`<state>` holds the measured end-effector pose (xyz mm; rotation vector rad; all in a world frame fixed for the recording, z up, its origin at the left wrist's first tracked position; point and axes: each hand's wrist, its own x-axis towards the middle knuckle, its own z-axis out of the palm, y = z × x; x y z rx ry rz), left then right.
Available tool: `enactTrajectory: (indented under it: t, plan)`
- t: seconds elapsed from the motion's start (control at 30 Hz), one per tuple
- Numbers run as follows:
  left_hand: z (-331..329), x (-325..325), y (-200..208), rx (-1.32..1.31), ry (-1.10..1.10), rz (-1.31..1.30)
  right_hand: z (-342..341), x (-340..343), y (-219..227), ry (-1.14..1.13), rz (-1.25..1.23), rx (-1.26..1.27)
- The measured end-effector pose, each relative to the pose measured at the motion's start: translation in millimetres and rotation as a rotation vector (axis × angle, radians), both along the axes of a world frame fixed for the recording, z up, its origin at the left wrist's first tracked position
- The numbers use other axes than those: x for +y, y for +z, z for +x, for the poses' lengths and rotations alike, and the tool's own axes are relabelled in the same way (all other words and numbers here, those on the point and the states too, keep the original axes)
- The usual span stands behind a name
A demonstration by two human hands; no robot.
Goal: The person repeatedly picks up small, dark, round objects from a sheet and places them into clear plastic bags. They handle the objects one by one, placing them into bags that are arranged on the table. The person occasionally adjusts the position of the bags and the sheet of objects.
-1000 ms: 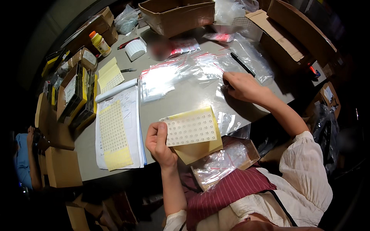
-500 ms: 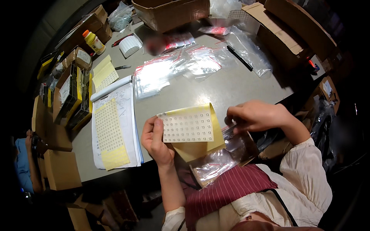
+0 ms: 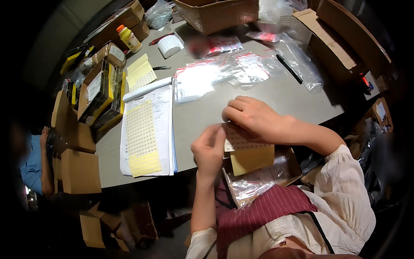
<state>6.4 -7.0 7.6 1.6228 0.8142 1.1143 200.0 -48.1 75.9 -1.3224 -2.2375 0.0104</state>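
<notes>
My left hand (image 3: 208, 151) grips the left end of a folded sticker sheet (image 3: 248, 146), with the thumb on top. Its printed white face is partly covered, and its yellow backing (image 3: 252, 160) hangs below. My right hand (image 3: 261, 121) lies across the sheet's upper part, fingers curled in at its top left edge close to my left thumb. Those fingertips are mostly hidden, so what they pinch cannot be made out. Under the sheet, against my apron, small clear plastic bags (image 3: 258, 180) lie in an open cardboard box (image 3: 294, 166).
Left on the table, a notepad (image 3: 167, 129) bears another yellow sticker sheet (image 3: 142, 134). Clear zip bags (image 3: 196, 82), a black marker (image 3: 289, 69) and a sticker roll (image 3: 170, 46) lie farther back. Cardboard boxes (image 3: 217, 17) stand around the edges. Another person's arm (image 3: 44, 162) shows far left.
My right hand has moved left from the bag box onto the sticker sheet, meeting my left hand. The whole view has shifted, so the table things appear farther right.
</notes>
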Motion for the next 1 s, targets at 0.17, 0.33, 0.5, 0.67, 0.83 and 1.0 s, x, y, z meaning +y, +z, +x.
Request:
enactTrajectory:
  t: [0.17,0.33,0.5,0.67,0.83,1.0]
  plan:
    - [-1.1,-0.6,11.7,0.028,-0.053,-0.127,-9.3,-5.1,-2.0,-0.043,0.145,-0.146]
    - [-4.7,8.5,6.3,0.024,-0.091,-0.075,-13.9,-12.6,-9.9,0.058,0.268,-0.276]
    - [-3.8,8.5,6.7,0.106,-0.016,-0.155,20.0,3.4,2.0,0.021,0.045,0.155]
    - [1.5,5.5,13.6,0.111,0.023,-0.136,118.8,62.4,0.1,-0.463,-0.59,0.442]
    - [-0.7,6.6,17.1,0.095,0.002,-0.156,143.0,75.9,-20.4,-0.544,-0.454,-0.028]
    - [-3.1,4.9,12.1,-0.032,0.013,-0.188,156.6,69.0,-2.4,-0.576,-0.813,0.017]
